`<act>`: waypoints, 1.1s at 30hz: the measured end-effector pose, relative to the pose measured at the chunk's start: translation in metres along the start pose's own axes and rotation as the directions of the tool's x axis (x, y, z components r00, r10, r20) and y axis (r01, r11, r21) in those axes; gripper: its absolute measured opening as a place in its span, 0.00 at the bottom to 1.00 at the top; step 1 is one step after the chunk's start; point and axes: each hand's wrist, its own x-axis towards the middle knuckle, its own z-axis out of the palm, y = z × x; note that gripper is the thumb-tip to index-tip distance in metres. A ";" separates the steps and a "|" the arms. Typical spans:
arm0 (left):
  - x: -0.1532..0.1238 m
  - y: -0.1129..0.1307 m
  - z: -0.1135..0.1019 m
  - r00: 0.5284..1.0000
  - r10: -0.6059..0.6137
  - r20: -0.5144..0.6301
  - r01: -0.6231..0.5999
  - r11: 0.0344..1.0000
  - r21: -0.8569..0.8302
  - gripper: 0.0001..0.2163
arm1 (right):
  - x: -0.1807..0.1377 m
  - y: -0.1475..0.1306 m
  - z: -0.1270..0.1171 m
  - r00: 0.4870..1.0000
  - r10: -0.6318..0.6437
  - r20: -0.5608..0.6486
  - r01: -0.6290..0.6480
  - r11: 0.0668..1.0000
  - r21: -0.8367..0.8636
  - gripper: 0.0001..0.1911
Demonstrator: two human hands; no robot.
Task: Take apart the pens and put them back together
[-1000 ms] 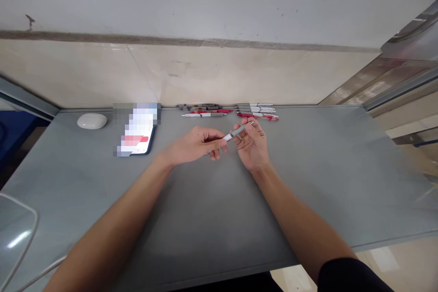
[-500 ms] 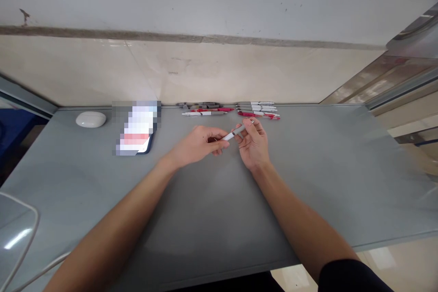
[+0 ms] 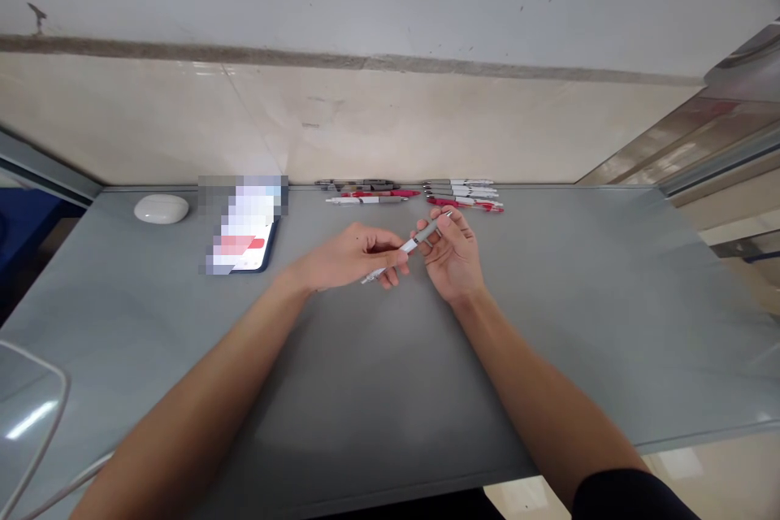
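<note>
A white pen with a grey grip [image 3: 426, 231] is held slantwise above the table between both hands. My left hand [image 3: 357, 256] is closed, thumb and fingers pinching the white barrel; the clip end sticks out below its fingers. My right hand [image 3: 452, 256], palm turned up, pinches the silver tip end between thumb and fingertips. Just beyond the hands lie two groups of pens: a left group with dark, red and white pens [image 3: 366, 200], and a right group of white-and-grey pens [image 3: 460, 190] with a red one [image 3: 466, 203] nearest me.
Left of the hands a phone [image 3: 266, 256] with a lit, partly blurred screen lies on the grey table [image 3: 585, 301]. Farther left is a white rounded case, perhaps a mouse [image 3: 162, 210]. A white cable [image 3: 64, 390] runs over the near left corner. A tiled wall [image 3: 426, 126] borders the back.
The pen's clip end now shows below my left fingers, where it was mostly hidden before. Both hands keep hold of the pen, and the view has shifted slightly.
</note>
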 end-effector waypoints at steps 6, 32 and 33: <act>0.003 -0.004 0.004 0.977 0.036 -0.209 -0.013 0.994 0.106 0.10 | 0.002 0.004 -0.002 0.990 -0.035 -0.135 0.031 0.999 -0.032 0.11; 0.005 -0.006 0.009 0.950 0.165 -0.264 -0.072 0.941 0.329 0.14 | 0.004 0.002 -0.002 0.995 -0.071 -0.074 0.072 0.997 0.006 0.10; 0.005 -0.006 0.010 0.938 0.183 -0.293 -0.066 0.927 0.369 0.14 | 0.003 0.002 -0.002 0.993 -0.081 -0.088 0.082 0.997 -0.003 0.10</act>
